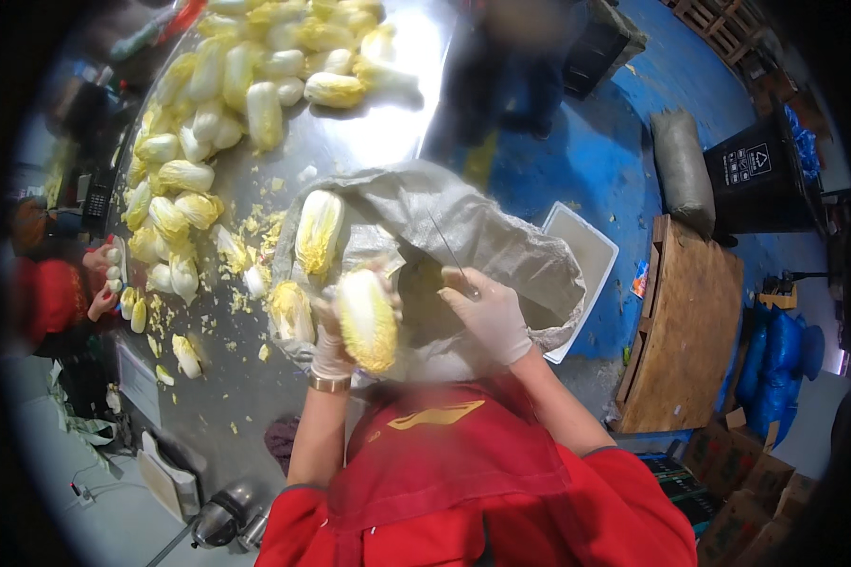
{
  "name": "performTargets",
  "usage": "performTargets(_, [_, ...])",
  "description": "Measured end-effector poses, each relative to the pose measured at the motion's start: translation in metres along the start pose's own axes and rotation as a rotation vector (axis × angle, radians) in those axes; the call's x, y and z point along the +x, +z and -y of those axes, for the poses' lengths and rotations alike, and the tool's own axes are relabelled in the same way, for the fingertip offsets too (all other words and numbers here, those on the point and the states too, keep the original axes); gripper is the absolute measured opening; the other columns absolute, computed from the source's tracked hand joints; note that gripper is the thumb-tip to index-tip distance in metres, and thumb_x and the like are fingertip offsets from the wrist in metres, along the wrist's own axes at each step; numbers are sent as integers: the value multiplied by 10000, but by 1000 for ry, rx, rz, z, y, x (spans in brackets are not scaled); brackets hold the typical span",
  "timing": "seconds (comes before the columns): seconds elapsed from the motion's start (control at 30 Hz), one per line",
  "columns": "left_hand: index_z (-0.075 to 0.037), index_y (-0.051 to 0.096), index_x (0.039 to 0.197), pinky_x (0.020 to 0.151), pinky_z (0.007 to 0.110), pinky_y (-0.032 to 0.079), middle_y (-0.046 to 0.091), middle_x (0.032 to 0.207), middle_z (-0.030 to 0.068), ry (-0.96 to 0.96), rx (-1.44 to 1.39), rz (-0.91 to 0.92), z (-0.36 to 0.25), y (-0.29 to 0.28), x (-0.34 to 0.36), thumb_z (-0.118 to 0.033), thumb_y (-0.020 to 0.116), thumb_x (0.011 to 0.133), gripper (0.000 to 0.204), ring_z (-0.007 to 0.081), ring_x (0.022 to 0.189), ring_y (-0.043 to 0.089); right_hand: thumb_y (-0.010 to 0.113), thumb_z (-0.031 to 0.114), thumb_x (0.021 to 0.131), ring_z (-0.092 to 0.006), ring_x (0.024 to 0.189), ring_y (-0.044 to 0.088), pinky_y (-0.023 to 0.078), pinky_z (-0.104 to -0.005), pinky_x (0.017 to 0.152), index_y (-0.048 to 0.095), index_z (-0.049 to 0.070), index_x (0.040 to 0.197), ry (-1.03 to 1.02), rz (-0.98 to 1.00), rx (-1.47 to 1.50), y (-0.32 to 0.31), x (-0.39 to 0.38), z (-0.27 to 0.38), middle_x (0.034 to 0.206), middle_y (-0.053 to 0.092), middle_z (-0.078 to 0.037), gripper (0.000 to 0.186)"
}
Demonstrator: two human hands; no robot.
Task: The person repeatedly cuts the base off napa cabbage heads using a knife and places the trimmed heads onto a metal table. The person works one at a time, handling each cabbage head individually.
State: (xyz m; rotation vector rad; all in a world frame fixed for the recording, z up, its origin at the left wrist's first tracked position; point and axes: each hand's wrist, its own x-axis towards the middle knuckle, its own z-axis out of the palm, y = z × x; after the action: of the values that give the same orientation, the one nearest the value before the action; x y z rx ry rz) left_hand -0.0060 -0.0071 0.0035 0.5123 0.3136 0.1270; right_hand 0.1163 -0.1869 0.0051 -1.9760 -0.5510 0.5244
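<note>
My left hand (pixel 331 352), in a white glove with a band at the wrist, grips a napa cabbage (pixel 366 321), its yellow leafy end tipped toward me. My right hand (pixel 492 317), gloved too, is closed round a knife (pixel 446 241) whose thin blade points up and away. Both hands are over a grey woven sack (pixel 425 203), which lies open at the table edge. Two more cabbages, one whole (pixel 320 231) and one beside my left hand (pixel 291 312), rest on the sack's left part.
A heap of napa cabbages (pixel 241 76) covers the far left of the steel table (pixel 378 137), with leaf scraps around. A white tub (pixel 591 250) stands under the sack. Rightward are a wooden pallet (pixel 681 321) and a black bin (pixel 761 175). Another person's hands (pixel 102 302) work at left.
</note>
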Motion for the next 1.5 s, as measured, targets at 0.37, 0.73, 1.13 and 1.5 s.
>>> performTargets(0.37, [11,461,1330,769,289,557,610,1027,51,-60,423,-137,22,11,-15,-553,821,675,936,166,893,640,663,194,868,-328,838,677,545,-355,712,672,75,980,-60,127,93,-5,-13,15,885,684,-162,164])
performTargets(0.73, [-21,529,1273,849,292,518,620,1152,68,-41,584,-280,29,-3,-23,-290,889,642,775,157,988,625,629,181,836,-331,654,652,525,-428,579,625,164,958,-247,112,-243,-10,-26,10,720,648,-115,123])
performTargets(1.13, [-34,611,1112,792,323,537,670,1022,118,518,1574,-188,33,28,-19,-174,877,630,567,222,897,668,655,165,783,-265,565,635,502,-372,503,623,116,929,-459,229,-431,-11,-36,17,670,637,-85,157])
performTargets(1.5, [-48,586,1072,718,329,543,661,949,98,578,1618,-204,42,29,-27,-168,857,659,509,234,822,670,714,279,737,-254,582,641,505,-369,509,606,107,1032,-390,276,-583,-9,-39,9,678,630,-81,358])
